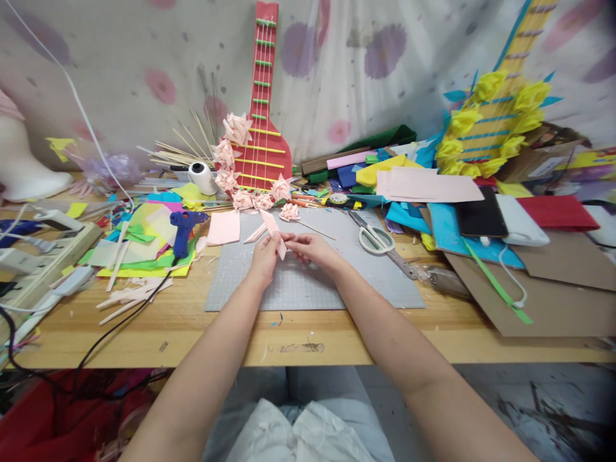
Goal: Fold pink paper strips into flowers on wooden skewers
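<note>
My left hand (pixel 266 258) is closed on a folded pink paper strip (pixel 270 224) above the grey cutting mat (pixel 240 285). The fingers of my right hand (pixel 312 250) are pinched together at the strip's right side; whether they grip its edge is hard to make out. Behind my hands a pink paper flower (pixel 289 212) with a thin stick lies on the mat. More narrow pink folded pieces (pixel 255 233) rest just left of my left hand, and a stack of pink paper squares (pixel 224 228) overlaps the mat's left edge.
A red paper lute (pixel 269 151) with pink flowers stands at the back. Scissors (pixel 376 239) lie on the mat's right. A blue glue gun (pixel 183 232) with a black cable sits on coloured paper at left. Cardboard (pixel 553 301) and a black phone-like slab (pixel 481 212) are at right.
</note>
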The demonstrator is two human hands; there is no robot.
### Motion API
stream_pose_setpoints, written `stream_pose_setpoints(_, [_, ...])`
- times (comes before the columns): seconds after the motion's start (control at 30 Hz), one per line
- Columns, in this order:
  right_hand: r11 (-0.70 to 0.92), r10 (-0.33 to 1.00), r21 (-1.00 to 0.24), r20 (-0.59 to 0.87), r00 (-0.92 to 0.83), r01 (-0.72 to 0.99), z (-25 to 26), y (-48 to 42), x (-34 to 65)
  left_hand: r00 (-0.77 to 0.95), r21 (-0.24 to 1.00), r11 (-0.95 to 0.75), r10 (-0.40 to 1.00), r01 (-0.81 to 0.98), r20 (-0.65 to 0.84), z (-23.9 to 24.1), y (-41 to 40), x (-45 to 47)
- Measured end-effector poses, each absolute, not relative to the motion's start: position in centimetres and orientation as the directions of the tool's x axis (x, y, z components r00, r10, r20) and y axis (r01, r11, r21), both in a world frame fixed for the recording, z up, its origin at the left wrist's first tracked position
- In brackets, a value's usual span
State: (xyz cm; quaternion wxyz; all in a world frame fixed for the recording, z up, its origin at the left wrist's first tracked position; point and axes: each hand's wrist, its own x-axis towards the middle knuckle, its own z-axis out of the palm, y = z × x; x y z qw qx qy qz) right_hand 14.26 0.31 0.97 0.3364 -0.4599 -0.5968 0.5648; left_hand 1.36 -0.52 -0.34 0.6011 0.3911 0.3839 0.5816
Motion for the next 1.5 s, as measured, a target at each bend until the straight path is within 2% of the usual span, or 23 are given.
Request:
stream_pose_setpoints(0.07, [-0.043, 0.961, -0.987, -0.084, -0.264, 0.158, 1.3, 0.4, 14.7, -0.016, 0.937, -0.003, 1.000, -0.350, -0.003, -0.1, -0.7, 1.4])
stream_pose_setpoints(0.13, [-0.026, 0.976, -0.994, -0.048, -0.213, 0.105, 1.3, 0.5, 14.8, 0.038, 0.962, 0.037, 0.999, -0.272, -0.028, 0.1, -1.0, 1.6])
stream_pose_setpoints(0.2, [-0.032, 0.966, -0.998, -0.044, -0.255, 0.052, 1.2, 0.5, 14.8, 0.150, 0.977, 0.097, 0.986, -0.190, -0.068, 0.2, -1.3, 1.8])
stream_pose_setpoints(0.3, [-0.079, 0.933, -0.997, -0.071, -0.352, -0.009, 0.8, 0.6, 14.7, 0.251, 0.986, 0.099, 0.966, -0.137, -0.062, 0.1, -1.7, 2.0])
stream_pose_setpoints(0.4, [-0.116, 0.936, -0.991, -0.087, -0.340, -0.068, 0.4, 0.8, 14.7, 0.286, 0.987, 0.104, 0.956, -0.122, -0.065, 0.1, -1.8, 2.0])
stream_pose_setpoints(0.57, [-0.129, 0.953, -0.988, -0.100, -0.286, -0.083, 0.2, 1.0, 14.8, 0.338, 0.981, 0.184, 0.928, -0.058, -0.154, 0.6, -1.8, 1.6])
stream_pose_setpoints(0.67, [-0.134, 0.985, -0.980, -0.116, -0.129, -0.144, 0.3, 1.4, 14.9, 0.241, 0.981, 0.154, 0.954, 0.122, -0.179, 1.3, -1.3, 0.4])
stream_pose_setpoints(0.73, [-0.161, 0.987, -0.964, -0.155, -0.044, -0.210, 0.4, 1.7, 15.2, 0.018, 0.967, 0.048, 0.998, 0.251, -0.054, 1.8, -0.5, -0.8])
stream_pose_setpoints(0.8, [-0.195, 0.980, -0.944, -0.198, -0.017, -0.266, 0.4, 2.0, 15.5, -0.162, 0.884, -0.030, 0.980, 0.467, 0.119, 2.4, 0.4, -1.9])
stream_pose_setpoints(0.87, [-0.216, 0.976, -0.928, -0.218, -0.027, -0.303, 0.4, 2.2, 15.8, -0.258, 0.768, 0.023, 0.948, 0.640, 0.187, 2.7, 1.4, -2.5])
stream_pose_setpoints(0.97, [-0.217, 0.976, -0.927, -0.210, -0.056, -0.307, 0.4, 2.2, 15.8, -0.256, 0.666, 0.097, 0.956, 0.740, 0.145, 3.0, 2.8, -2.4])
stream_pose_setpoints(1.27, [-0.206, 0.979, -0.939, -0.195, -0.066, -0.277, 0.3, 2.2, 15.6, -0.210, 0.533, 0.182, 0.978, 0.826, -0.009, 3.2, 3.8, -0.3])
stream_pose_setpoints(1.33, [-0.199, 0.980, -0.941, -0.187, -0.070, -0.275, 0.2, 2.2, 15.6, -0.213, 0.493, 0.226, 0.973, 0.840, -0.083, 3.7, 4.0, -0.1])
stream_pose_setpoints(1.4, [-0.192, 0.981, -0.940, -0.179, -0.073, -0.282, 0.1, 2.1, 15.5, -0.189, 0.373, 0.258, 0.959, 0.891, -0.213, 4.3, 4.2, 0.1])
stream_pose_setpoints(1.5, [-0.182, 0.983, -0.939, -0.165, -0.084, -0.291, -0.1, 2.1, 15.5, -0.128, 0.172, 0.193, 0.935, 0.966, -0.330, 4.6, 4.7, 0.0])
